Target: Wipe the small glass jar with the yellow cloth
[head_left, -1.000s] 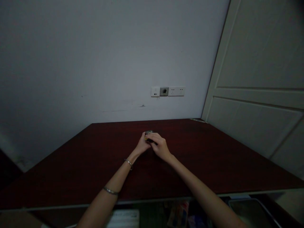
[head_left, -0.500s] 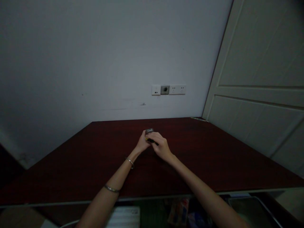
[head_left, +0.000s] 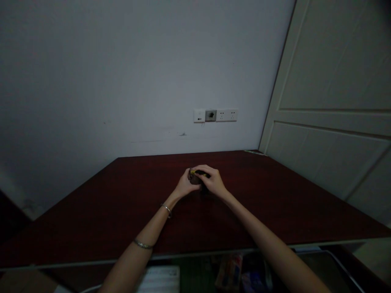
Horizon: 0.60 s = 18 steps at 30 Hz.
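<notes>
The left hand at 9 o'clock and the right hand at 3 o'clock each close their grip around 1 small dark object with a yellow streak, mid-desk.

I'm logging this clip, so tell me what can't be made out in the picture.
Head view, dim light:
1. Small object: mostly covered by the left hand and right hand; only a yellow-and-black bit shows, too small to identify.
2. Items below the table: dark, cut off by the picture's bottom edge.
</notes>
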### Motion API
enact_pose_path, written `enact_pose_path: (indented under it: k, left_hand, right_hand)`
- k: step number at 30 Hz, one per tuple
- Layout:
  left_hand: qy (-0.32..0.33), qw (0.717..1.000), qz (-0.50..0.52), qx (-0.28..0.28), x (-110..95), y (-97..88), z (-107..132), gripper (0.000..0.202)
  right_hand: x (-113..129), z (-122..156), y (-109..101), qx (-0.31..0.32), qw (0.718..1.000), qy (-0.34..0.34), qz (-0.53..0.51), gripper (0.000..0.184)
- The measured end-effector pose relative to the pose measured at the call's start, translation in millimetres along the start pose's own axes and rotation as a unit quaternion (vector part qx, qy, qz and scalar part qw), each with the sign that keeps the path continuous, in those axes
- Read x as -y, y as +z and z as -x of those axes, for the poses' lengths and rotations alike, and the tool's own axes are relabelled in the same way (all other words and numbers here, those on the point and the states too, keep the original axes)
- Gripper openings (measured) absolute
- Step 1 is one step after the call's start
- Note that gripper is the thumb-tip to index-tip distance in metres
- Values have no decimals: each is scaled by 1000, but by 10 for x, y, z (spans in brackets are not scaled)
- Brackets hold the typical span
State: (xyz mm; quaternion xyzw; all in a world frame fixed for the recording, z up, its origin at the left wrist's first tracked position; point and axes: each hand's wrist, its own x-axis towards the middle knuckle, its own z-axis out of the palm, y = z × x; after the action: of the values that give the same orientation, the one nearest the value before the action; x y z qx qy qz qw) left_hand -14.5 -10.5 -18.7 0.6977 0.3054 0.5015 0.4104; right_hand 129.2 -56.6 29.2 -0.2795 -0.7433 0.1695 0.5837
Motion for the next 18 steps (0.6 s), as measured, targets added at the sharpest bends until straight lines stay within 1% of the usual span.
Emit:
enact_pose_path:
  k: [2, 4, 7, 9, 11, 14, 16, 18]
  left_hand:
    - [-4, 1000, -2, 16, -20, 9, 22, 61]
    - [-12, 999, -1, 40, -41, 29, 49, 60]
    - [-22, 997, -8, 70, -75, 71, 84, 66]
    - [-28, 996, -14, 79, -96, 95, 97, 71]
    - [-39, 996, -14, 83, -110, 105, 100, 73]
    - [-64, 995, -3, 73, -109, 96, 99, 70]
    - [-82, 995, 8, 64, -102, 84, 98, 66]
    - [-84, 994, 20, 60, -103, 77, 97, 65]
  right_hand:
    - [23, 75, -49, 30, 999, -24, 6, 22]
    - [0, 102, -104, 39, 999, -18, 2, 20]
    - [-108, 66, -181, 13, 999, 31, -15, 16]
    - [-175, 36, -211, -9, 998, 63, -24, 16]
    - [-194, 35, -217, -21, 997, 73, -29, 18]
    - [-124, 83, -200, -6, 999, 43, -32, 16]
    - [-61, 115, -193, 25, 999, 14, -32, 15]
    - [-32, 118, -202, 51, 998, 2, -34, 14]
